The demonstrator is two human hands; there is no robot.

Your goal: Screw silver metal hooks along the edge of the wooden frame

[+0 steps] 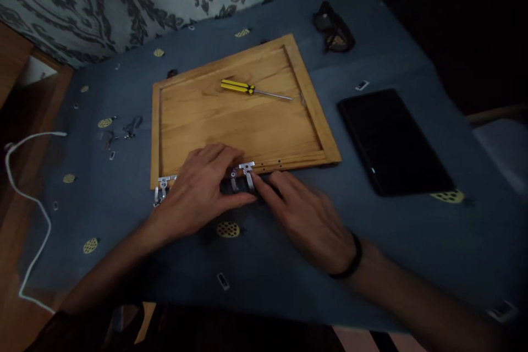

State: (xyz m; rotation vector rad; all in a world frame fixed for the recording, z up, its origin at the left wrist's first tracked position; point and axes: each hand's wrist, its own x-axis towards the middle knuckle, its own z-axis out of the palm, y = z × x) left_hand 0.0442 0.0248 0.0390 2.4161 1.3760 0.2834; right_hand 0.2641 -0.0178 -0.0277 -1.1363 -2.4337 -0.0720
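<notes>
Hinge (248, 169): silvery metal, sat at the near edge of a framed wooden panel (198, 115).
Progress: seemingly partway; a second hinge (164, 183) stood at the left corner, fastening could not be confirmed in either, and holes (279, 161) to the right stood bare.
Left hand (202, 190): half spread, draped over the edge, its hold hidden.
Right hand (307, 214): forefinger out at the hinge, other fingers curled, grip unclear.
Panel: honey-coloured grain, recessed centre, carried a yellow-and-black screwdriver (251, 89).
Surface (289, 291): blue pineapple-print cloth (165, 275) bore a black tablet (396, 143) and sunglasses (325, 21).
</notes>
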